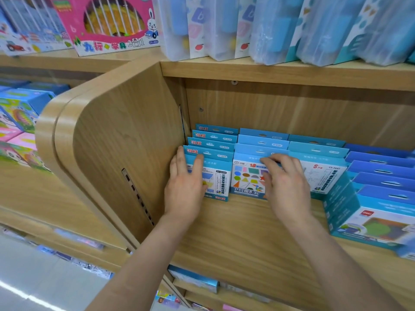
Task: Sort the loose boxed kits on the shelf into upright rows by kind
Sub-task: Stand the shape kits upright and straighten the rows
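Left hand [185, 176] lies flat, fingers apart, against the leftmost row [211, 153]; right hand [285, 178], seemingly loose, fingers the neighbouring row [258, 153] just beside.

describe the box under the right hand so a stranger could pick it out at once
On the middle wooden shelf, find the second row of blue boxes from the left wall. Its front box, under the right hand, alone shows coloured shapes and a red 15.

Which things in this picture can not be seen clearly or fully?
- Head view: the back boxes of each row show only top tabs; front boxes hide them.
- The left hand covers part of the first box.
- The right hand covers part of the shapes box.
- The right-hand box is blurred and cut off by the frame edge.
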`<control>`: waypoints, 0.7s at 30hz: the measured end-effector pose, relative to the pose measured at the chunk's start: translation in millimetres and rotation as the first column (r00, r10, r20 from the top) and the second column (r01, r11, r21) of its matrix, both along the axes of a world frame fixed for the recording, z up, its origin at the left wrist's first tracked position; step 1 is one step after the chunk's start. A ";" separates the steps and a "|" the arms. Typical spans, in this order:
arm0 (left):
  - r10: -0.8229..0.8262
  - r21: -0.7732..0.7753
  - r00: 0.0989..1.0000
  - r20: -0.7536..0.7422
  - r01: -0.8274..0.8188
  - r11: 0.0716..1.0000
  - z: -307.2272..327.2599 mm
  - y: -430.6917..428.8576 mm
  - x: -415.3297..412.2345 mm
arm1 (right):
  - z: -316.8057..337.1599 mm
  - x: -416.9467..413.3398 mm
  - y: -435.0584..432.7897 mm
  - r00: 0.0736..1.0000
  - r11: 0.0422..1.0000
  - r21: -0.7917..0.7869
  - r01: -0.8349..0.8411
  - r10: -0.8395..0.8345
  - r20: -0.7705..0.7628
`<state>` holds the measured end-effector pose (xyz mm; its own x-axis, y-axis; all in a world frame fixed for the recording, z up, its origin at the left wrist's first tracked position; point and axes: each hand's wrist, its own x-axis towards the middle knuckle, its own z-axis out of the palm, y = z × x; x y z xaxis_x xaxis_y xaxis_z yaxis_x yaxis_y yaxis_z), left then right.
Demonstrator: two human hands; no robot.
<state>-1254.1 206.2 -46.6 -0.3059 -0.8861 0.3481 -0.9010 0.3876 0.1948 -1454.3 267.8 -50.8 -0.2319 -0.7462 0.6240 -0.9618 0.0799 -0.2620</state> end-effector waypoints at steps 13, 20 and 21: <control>-0.062 -0.145 0.998 0.000 0.061 0.987 -5.2 0.3 7.6 | -0.3 -1.3 0.2 0.999 0.998 -0.046 -0.045 0.046 0.028; -0.092 -0.155 0.996 -0.021 0.087 0.984 -2.8 3.2 10.5 | 7.7 1.9 23.0 0.998 0.999 -0.028 -0.022 0.023 0.055; -0.106 -0.164 0.994 -0.033 0.100 0.981 -2.0 4.8 10.9 | 9.2 2.7 29.3 0.998 0.999 -0.047 -0.024 0.027 0.060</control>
